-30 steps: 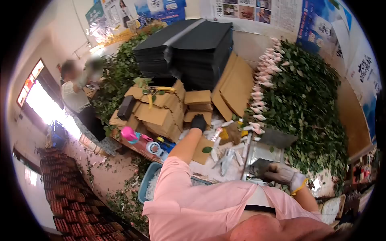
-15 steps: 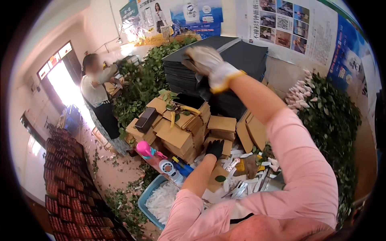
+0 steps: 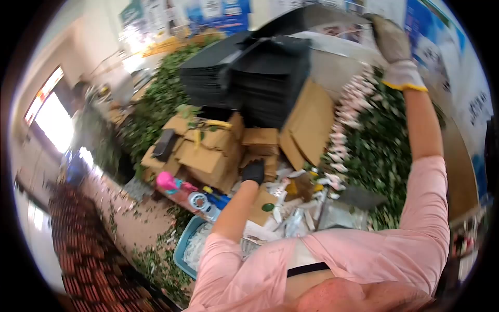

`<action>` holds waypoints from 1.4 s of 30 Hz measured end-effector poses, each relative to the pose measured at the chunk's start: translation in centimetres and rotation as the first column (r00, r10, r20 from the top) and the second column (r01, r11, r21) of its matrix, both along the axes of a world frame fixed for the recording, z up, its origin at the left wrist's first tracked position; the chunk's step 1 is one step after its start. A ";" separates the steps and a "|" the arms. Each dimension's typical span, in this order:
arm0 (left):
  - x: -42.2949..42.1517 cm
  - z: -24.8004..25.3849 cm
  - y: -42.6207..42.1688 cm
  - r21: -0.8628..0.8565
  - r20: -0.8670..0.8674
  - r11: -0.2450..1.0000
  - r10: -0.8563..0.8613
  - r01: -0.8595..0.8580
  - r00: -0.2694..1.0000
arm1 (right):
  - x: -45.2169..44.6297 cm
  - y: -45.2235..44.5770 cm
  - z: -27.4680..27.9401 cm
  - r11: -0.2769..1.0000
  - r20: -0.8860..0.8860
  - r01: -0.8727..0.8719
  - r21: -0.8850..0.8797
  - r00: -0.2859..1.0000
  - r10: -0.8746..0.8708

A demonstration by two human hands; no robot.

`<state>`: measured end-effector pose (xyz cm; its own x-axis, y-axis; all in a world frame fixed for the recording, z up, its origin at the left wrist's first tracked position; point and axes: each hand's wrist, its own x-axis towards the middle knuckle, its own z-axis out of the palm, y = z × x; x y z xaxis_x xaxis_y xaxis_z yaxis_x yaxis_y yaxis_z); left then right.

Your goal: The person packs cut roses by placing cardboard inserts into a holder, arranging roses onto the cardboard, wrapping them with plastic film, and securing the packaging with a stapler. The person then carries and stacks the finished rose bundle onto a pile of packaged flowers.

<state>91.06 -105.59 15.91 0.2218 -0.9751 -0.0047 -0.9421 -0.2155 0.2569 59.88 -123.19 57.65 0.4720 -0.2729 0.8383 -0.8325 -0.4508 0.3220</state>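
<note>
The right hand (image 3: 392, 44) has moved from over the black stack (image 3: 270, 65) to well right of it; a dark sheet (image 3: 317, 18) now spans the room between, one end over the top of the stack, the other at the hand; so the sheet is drawn out sideways, apparently not fully clear of the stack. The right fingers look closed on its edge; the left hand (image 3: 253, 171), black-gloved, stays in front of the stack, against a small cardboard pile (image 3: 260, 148), and I cannot tell whether its fingers grip anything.

The sheet's outer end is near the wall posters (image 3: 436, 57), the tightest edge; right of the stack, the pink blooms (image 3: 345, 122) and leafy stems (image 3: 379, 151) lie below the raised hand, with open air above them; nearer than the stack, white pieces (image 3: 309, 218) crowd the surface (image 3: 265, 234).
</note>
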 end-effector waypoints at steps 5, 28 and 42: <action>-3.9 8.3 4.7 -0.435 -0.388 0.900 -0.192 0.005 0.902 | -17.2 16.0 -4.1 0.979 -0.356 -0.014 -0.202 0.932 -0.060; -21.9 -8.1 0.8 0.200 -0.954 0.502 -0.097 0.841 0.285 | -20.5 18.1 -42.4 -0.535 0.512 -0.587 0.608 0.804 -0.302; -21.1 -5.8 1.2 -0.127 -0.492 0.582 -0.740 0.803 0.458 | -19.0 18.0 -44.8 -0.525 0.029 0.030 0.851 0.994 0.103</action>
